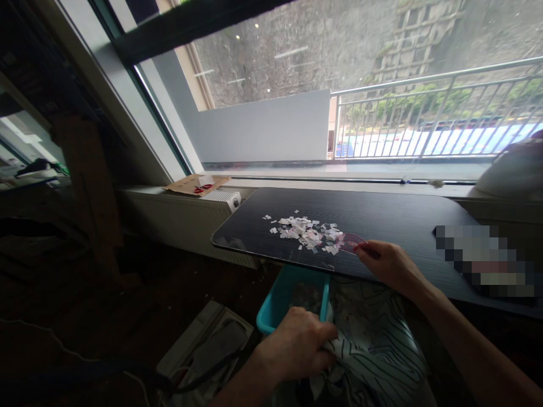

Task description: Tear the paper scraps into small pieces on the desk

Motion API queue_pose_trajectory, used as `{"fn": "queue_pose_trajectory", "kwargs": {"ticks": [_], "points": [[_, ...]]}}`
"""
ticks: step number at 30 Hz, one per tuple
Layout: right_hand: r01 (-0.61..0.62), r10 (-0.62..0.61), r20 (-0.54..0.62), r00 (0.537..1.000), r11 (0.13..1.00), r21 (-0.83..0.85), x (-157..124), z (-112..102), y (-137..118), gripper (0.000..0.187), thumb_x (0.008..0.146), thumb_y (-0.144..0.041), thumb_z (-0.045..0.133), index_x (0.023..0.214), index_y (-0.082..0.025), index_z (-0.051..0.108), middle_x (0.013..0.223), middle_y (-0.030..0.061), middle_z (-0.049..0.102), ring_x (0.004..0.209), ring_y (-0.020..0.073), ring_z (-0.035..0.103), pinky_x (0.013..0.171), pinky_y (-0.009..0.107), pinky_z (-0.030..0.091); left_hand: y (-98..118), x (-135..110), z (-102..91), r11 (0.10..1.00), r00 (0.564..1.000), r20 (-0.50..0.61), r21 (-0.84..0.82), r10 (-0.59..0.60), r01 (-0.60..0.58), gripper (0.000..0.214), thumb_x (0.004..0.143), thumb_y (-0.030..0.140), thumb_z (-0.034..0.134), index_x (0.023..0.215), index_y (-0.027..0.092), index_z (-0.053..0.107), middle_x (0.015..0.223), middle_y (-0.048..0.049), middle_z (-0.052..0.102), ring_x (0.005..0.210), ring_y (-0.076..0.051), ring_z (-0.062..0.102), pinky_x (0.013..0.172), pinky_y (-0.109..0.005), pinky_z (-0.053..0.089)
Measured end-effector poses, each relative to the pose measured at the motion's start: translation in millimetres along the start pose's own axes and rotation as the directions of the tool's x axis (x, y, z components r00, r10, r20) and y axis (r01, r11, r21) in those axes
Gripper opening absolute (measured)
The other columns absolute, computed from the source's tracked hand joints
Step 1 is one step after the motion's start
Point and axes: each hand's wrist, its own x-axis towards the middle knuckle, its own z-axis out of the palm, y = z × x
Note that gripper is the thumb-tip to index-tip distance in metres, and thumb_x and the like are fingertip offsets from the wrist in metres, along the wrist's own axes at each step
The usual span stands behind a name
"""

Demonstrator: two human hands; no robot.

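My right hand (392, 265) is closed on a translucent red plastic piece with a curved edge (350, 242), perhaps a protractor. The piece lies flat at the right side of a heap of small white paper scraps (307, 230) on the dark table (390, 212). Below the table's front edge is a turquoise plastic bin (268, 308) with some scraps inside, dim to see. Its near rim is covered by my left hand (294, 342), whose fingers are curled round it beside a striped cloth (382, 345) on the lap.
A radiator (190, 226) stands left of the table, with brown paper and red-handled scissors (202, 188) above it. At the table's right lies a blurred-out item (487, 260). A boxy pale object (212, 333) and a cable (55, 339) are low on the left. Behind is a window.
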Motion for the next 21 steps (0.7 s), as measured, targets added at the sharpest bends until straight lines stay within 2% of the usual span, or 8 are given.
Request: {"fn": "queue_pose_trajectory", "kwargs": {"ticks": [4,8,11,15,17,21], "points": [[0.022,-0.022,0.058,0.998,1.000,0.002,-2.2,-6.1,0.9,0.037,0.080,-0.044,0.044,0.077,-0.018,0.070,0.054,0.0010,0.057,0.051,0.0126,0.048,0.050,0.024,0.031,-2.9,-5.8,2.6,0.999,0.999,0.014,-0.022,-0.034,0.035,0.014,0.072,0.036,0.065,0.077,0.023,0.061,0.065,0.0018,0.061,0.065,-0.020,0.061,0.060,-0.025,0.039],[-0.004,0.004,0.023,1.000,1.000,0.007,-3.9,-12.2,-0.7,0.037,0.078,-0.045,0.046,0.080,-0.018,0.071,0.055,0.0007,0.059,0.050,0.0121,0.048,0.050,0.024,0.032,-1.8,-4.6,2.6,0.999,0.999,0.024,-0.033,-0.034,0.035,0.015,0.073,0.036,0.064,0.080,0.024,0.062,0.066,0.0012,0.062,0.067,-0.021,0.061,0.062,-0.025,0.039],[0.010,-0.010,0.005,1.000,1.000,0.026,1.2,-8.7,-6.1,0.038,0.078,-0.045,0.046,0.081,-0.017,0.071,0.055,0.0008,0.059,0.051,0.0121,0.048,0.050,0.024,0.033,-1.3,-3.6,2.3,0.999,0.999,0.032,-0.030,-0.039,0.040,0.014,0.072,0.036,0.064,0.079,0.023,0.062,0.066,0.0007,0.063,0.067,-0.021,0.061,0.061,-0.025,0.039],[0.048,-0.053,0.076,0.996,0.996,0.073,5.7,-3.0,-10.9,0.038,0.077,-0.044,0.047,0.077,-0.016,0.072,0.055,0.0007,0.060,0.052,0.0119,0.049,0.050,0.023,0.033,-2.4,-5.3,3.6,0.998,0.998,0.029,-0.046,-0.050,0.051,0.016,0.071,0.036,0.066,0.081,0.024,0.063,0.068,0.0010,0.064,0.068,-0.021,0.062,0.061,-0.025,0.039],[0.054,-0.064,0.109,0.992,0.994,0.099,4.0,-5.0,-7.9,0.037,0.077,-0.044,0.047,0.077,-0.016,0.072,0.056,0.0008,0.061,0.052,0.0119,0.049,0.050,0.022,0.033,-2.9,-5.9,4.2,0.997,0.998,0.027,-0.057,-0.048,0.050,0.016,0.072,0.035,0.066,0.082,0.024,0.063,0.068,0.0014,0.064,0.068,-0.021,0.062,0.062,-0.025,0.039],[0.008,-0.016,0.091,0.996,0.996,0.088,-1.7,-14.8,5.9,0.037,0.076,-0.044,0.048,0.080,-0.016,0.072,0.058,0.0011,0.062,0.052,0.0121,0.050,0.049,0.022,0.034,-2.5,-4.7,3.0,0.997,0.998,0.036,-0.058,-0.044,0.046,0.013,0.072,0.034,0.065,0.079,0.023,0.062,0.068,0.0011,0.063,0.068,-0.020,0.061,0.061,-0.025,0.039]]}}
